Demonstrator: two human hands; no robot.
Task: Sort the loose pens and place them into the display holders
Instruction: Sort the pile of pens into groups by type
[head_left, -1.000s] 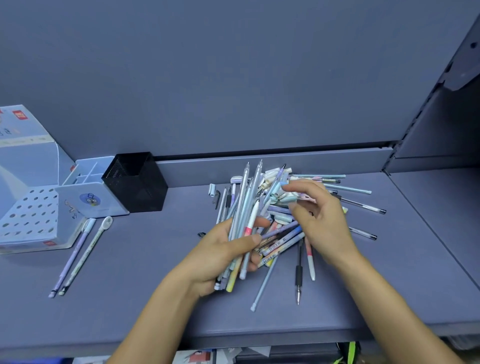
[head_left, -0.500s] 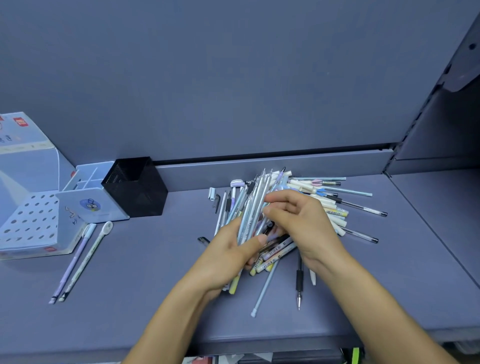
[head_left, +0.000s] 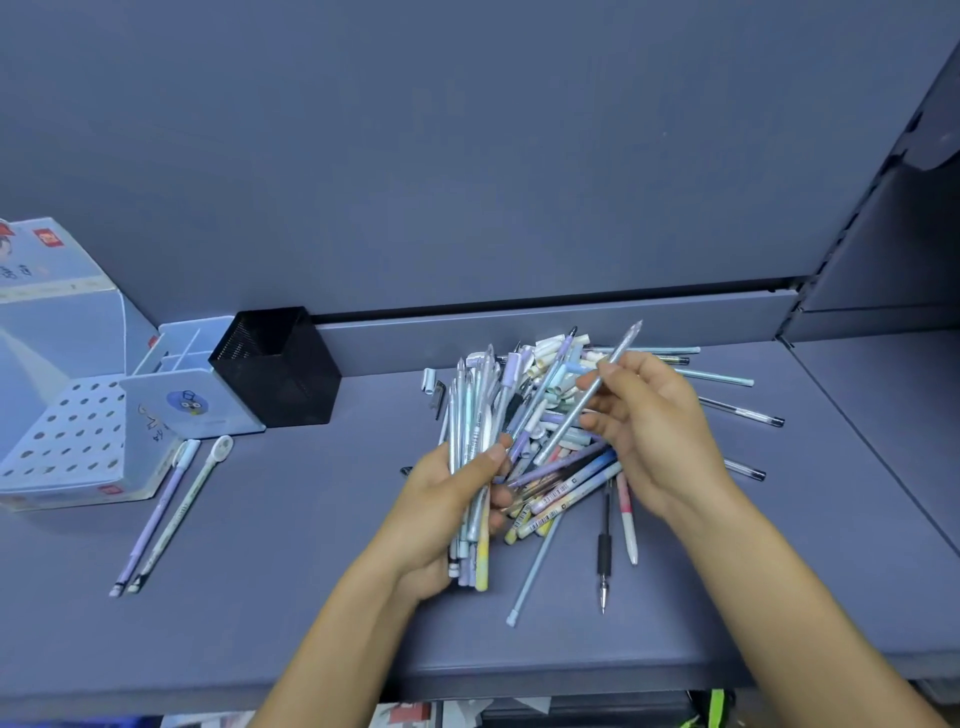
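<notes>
Many slim plastic pens (head_left: 470, 457) sit bundled in left hand (head_left: 441, 506); right hand (head_left: 652, 431) pinches one silvery pen (head_left: 589, 395) between fingertips.

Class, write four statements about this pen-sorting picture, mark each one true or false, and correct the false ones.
1. The left hand grips a bundle of pens. True.
2. The right hand holds nothing. False: it pinches a single silver pen.
3. The black mesh holder is packed with pens. False: no pens stick out of it.
4. Two pens lie on the shelf beside the perforated display box. True.
</notes>
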